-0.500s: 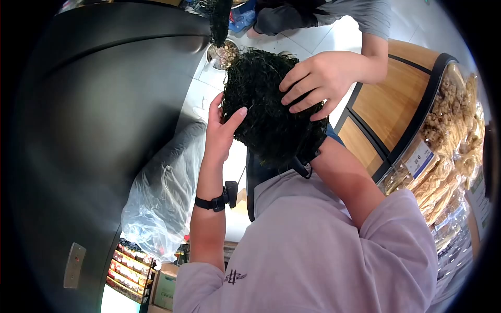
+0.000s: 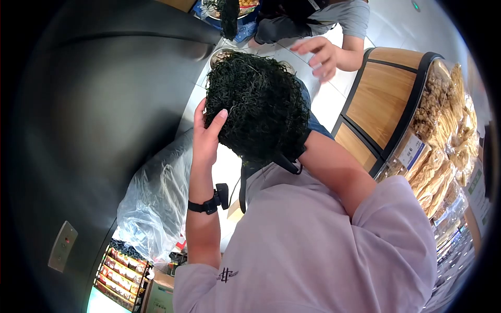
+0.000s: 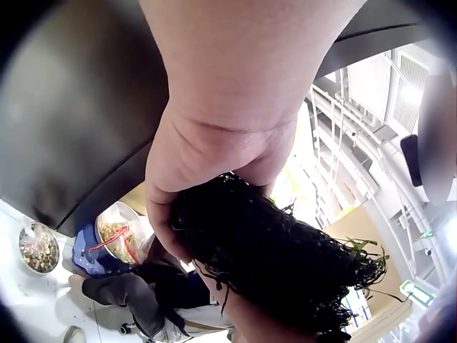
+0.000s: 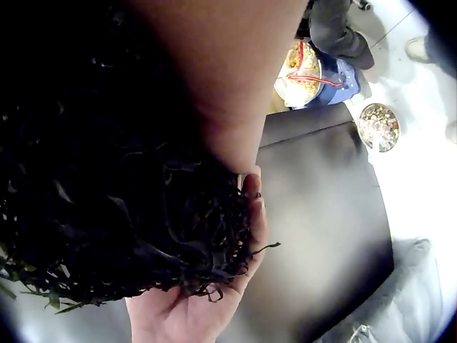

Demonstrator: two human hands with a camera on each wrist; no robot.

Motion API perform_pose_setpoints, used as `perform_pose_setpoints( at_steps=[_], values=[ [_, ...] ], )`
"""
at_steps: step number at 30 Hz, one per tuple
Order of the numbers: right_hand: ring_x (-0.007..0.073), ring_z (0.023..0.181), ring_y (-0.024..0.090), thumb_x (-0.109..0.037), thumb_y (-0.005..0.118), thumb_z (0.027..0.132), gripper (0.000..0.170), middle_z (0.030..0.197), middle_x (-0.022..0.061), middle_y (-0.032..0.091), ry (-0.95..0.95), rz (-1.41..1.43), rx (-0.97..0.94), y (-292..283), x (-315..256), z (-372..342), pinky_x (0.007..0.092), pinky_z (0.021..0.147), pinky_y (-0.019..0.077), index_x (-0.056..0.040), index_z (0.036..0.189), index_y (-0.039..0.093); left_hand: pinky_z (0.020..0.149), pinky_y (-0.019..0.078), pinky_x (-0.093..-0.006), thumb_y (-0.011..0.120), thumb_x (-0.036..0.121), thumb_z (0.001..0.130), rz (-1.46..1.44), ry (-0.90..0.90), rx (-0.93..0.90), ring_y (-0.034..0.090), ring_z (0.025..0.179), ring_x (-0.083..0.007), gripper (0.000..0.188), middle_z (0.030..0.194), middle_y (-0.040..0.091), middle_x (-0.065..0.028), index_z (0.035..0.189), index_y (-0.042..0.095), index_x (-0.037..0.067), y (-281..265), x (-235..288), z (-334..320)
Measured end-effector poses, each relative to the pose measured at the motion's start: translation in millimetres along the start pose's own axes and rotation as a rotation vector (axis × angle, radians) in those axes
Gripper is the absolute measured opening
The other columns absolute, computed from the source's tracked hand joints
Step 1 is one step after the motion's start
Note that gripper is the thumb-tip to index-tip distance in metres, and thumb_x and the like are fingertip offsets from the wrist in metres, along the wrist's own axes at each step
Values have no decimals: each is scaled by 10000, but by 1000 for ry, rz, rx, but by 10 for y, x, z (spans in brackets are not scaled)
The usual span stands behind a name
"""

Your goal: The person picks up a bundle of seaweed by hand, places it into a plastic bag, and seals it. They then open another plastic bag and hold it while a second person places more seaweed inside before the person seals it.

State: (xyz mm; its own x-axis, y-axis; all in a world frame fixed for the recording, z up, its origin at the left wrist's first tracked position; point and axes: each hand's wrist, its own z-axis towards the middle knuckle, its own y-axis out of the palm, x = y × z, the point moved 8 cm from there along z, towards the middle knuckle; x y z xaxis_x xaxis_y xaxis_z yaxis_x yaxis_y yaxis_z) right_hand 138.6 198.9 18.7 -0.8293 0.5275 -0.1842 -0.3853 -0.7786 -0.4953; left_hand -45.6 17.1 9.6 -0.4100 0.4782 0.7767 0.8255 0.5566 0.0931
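A thick, tangled slab of dark green dried seaweed (image 2: 255, 104) is held up in front of the chest. My left hand (image 2: 209, 133) grips its left edge, thumb over the top and fingers underneath. In the left wrist view that left hand (image 3: 214, 153) curls round the end of the seaweed (image 3: 264, 250), whose strands stick out loosely. My right forearm (image 2: 336, 167) reaches under the slab from the right. The seaweed hides my right hand in the head view; in the right wrist view only its heel (image 4: 232, 136) shows beside the dark strands.
Another person's hand (image 2: 323, 57) hovers beyond the seaweed. A dark panel (image 2: 115, 88) fills the left, with a clear plastic bag (image 2: 156, 198) beside it. On the right stands a wooden display (image 2: 383, 94) of packaged dried goods (image 2: 443, 130). A bowl (image 4: 378, 128) sits on the floor.
The other person's hand has lifted off the seaweed and drawn back, up and away. The seaweed and my hands have shifted slightly left in the head view.
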Motion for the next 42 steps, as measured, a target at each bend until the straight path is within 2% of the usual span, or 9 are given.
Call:
perform_pose_setpoints(
  at_steps=[6,14,17,20,26,31,36,42],
  values=[
    [234,1406,414,-527,758,805,798,1575,152,337,32,-113,0,60,-10,116,447,1195,268,-210,1475,460,1024,435,-319,666,119,954,-58,29,48,567,1160,-180,638,1305,579,-131,1491,341,2,-182,73,-121],
    [236,1392,428,-485,762,803,778,1558,152,359,405,-129,90,692,69,1297,440,1185,282,-190,1462,470,1047,420,-315,639,115,970,-103,30,93,563,1189,-172,558,1330,584,-121,1462,401,0,-485,140,-295],
    [237,1387,433,-469,763,803,771,1551,151,367,487,-131,108,889,100,1542,438,1181,287,-183,1457,473,1054,417,-331,627,187,983,-80,65,97,538,1240,-184,561,1369,562,-92,1471,407,19,-595,159,-402],
    [238,1381,439,-454,764,802,764,1545,151,376,530,-111,116,1046,114,1719,435,1177,292,-176,1453,477,1050,418,-316,643,117,969,-152,79,152,559,1200,-172,544,1336,585,-96,1453,418,14,-735,229,-574],
    [240,1371,449,-423,767,801,749,1532,150,392,537,-32,103,1321,79,1989,430,1169,302,-162,1443,484,1068,401,-315,640,136,973,-246,148,250,542,1232,-176,535,1366,570,-92,1450,427,22,-1113,195,-964],
    [242,1362,458,-397,769,799,737,1521,150,406,508,78,104,1539,85,2194,426,1163,311,-150,1435,490,1019,460,-330,619,155,985,-355,144,378,569,1202,-183,498,1336,585,-82,1435,439,40,-1264,14,-1349],
    [244,1353,467,-371,771,798,725,1510,149,420,479,207,115,1732,-47,2322,422,1157,320,-138,1427,495,1001,488,-366,595,153,987,-468,119,506,578,1188,-209,485,1331,582,-97,1433,435,54,-1260,-225,-1812],
    [245,1343,478,-340,774,797,711,1497,149,437,451,317,71,1896,-274,2399,417,1149,330,-124,1418,503,1009,494,-399,628,199,964,-579,152,663,584,1190,-251,543,1333,576,-132,1440,417,43,-1246,-577,-2189]
  ],
)
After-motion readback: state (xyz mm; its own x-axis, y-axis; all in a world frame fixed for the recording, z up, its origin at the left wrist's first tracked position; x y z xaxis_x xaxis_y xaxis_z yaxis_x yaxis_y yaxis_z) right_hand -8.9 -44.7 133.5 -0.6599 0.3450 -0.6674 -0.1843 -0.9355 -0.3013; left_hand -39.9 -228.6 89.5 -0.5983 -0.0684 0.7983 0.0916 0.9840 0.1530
